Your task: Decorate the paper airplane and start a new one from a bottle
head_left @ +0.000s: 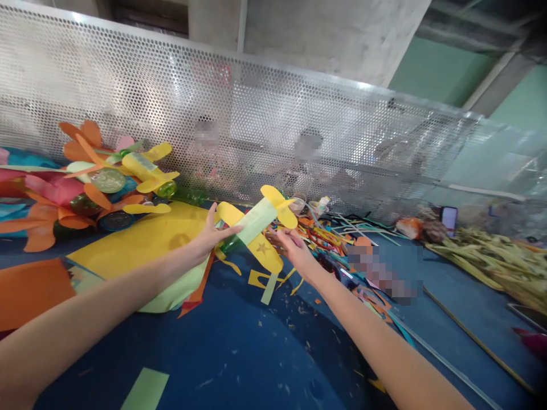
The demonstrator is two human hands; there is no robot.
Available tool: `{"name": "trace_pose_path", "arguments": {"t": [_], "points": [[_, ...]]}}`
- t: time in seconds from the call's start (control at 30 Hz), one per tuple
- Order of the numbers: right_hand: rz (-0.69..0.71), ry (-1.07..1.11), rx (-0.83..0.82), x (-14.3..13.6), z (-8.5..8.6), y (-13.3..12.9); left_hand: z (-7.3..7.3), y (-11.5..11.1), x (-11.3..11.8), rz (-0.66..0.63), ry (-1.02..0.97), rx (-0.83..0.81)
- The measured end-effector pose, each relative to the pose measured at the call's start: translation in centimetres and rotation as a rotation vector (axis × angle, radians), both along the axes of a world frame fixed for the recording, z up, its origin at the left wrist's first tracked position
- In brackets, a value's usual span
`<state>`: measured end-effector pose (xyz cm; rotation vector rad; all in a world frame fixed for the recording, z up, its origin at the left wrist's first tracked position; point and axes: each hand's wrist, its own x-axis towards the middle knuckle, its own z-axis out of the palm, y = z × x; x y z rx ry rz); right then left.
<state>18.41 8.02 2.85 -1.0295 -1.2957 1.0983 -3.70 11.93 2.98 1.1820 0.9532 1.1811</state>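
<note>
A toy plane (pixel 257 221) made of a green bottle wrapped in pale green paper, with yellow paper wings and tail, is held tilted above the blue table. A dark star marks its lower wing. My left hand (pixel 216 230) grips the bottle end at the left, thumb along the pale green paper and index finger raised. My right hand (pixel 294 244) is at the plane's right side, beneath the yellow tail piece, with its fingers curled and partly hidden against the body.
Yellow sheets (pixel 141 239) and finished paper-and-bottle planes (pixel 147 168) lie at the left. Paper scraps (pixel 269 287) and strips are strewn at centre and right. A perforated metal barrier (pixel 265 125) stands behind. Dried husks (pixel 482 262) and a phone (pixel 449 220) are at the right.
</note>
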Motion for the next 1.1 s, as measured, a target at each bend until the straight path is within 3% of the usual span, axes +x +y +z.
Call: {"name": "trace_pose_path", "arguments": {"t": [0.13, 0.23, 0.4, 0.53, 0.67, 0.87, 1.0, 1.1], "points": [[-0.083, -0.107, 0.101, -0.9, 0.0, -0.6, -0.1, -1.3, 1.0, -0.065, -0.043, 0.061], [-0.069, -0.129, 0.197, -0.9, -0.1, -0.5, -0.1, -1.9, 1.4, -0.092, -0.054, 0.112], [-0.03, -0.094, 0.211, -0.4, 0.0, -0.2, 0.1, -2.0, 1.0, -0.365, -0.162, -0.11], [-0.023, -0.054, 0.138, 0.1, 0.4, -0.1, 1.1, -1.8, 0.0, -0.474, -0.237, -0.295], [0.063, -0.034, 0.098, 1.2, 0.5, 0.2, 2.1, -1.4, -0.6, -0.594, -0.089, -0.266], [0.169, -0.103, 0.077, 2.0, 0.9, -0.2, 1.0, -0.9, -0.3, -0.565, -0.026, -0.162], [0.246, -0.279, 0.177, 1.5, 0.9, -0.5, 0.2, -1.6, 0.3, -0.494, -0.058, -0.15], [0.093, -0.372, 0.3, 1.2, 0.5, 0.0, -0.3, -1.8, 0.7, -0.385, -0.088, -0.155]]}}
